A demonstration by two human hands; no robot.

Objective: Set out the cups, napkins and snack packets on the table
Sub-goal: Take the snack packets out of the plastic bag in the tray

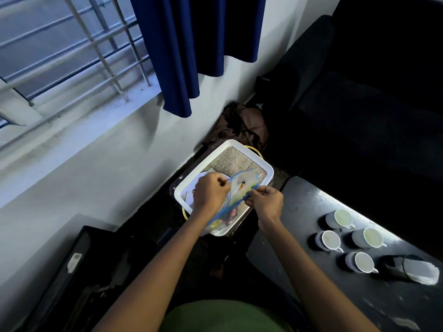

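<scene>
Over a white tray [230,146] with a woven mat inside, both my hands grip a clear plastic bag [242,185] with a blue edge. My left hand [211,191] pinches one side of its mouth and my right hand [265,201] pinches the other. Colourful snack packets [224,218] show through the bag's lower part. A white plate [191,196] lies in the tray, partly under my left hand. On the dark table [299,259] at the right stand several white cups [329,239], and a stack of white napkins in a dark holder [418,269] lies beyond them.
The tray rests on a low dark stand beside the white wall. A dark sofa [359,104] fills the upper right, with a brown bag [242,125] on the floor beside it. A blue curtain [191,44] hangs over the barred window. A black case [72,271] lies at lower left.
</scene>
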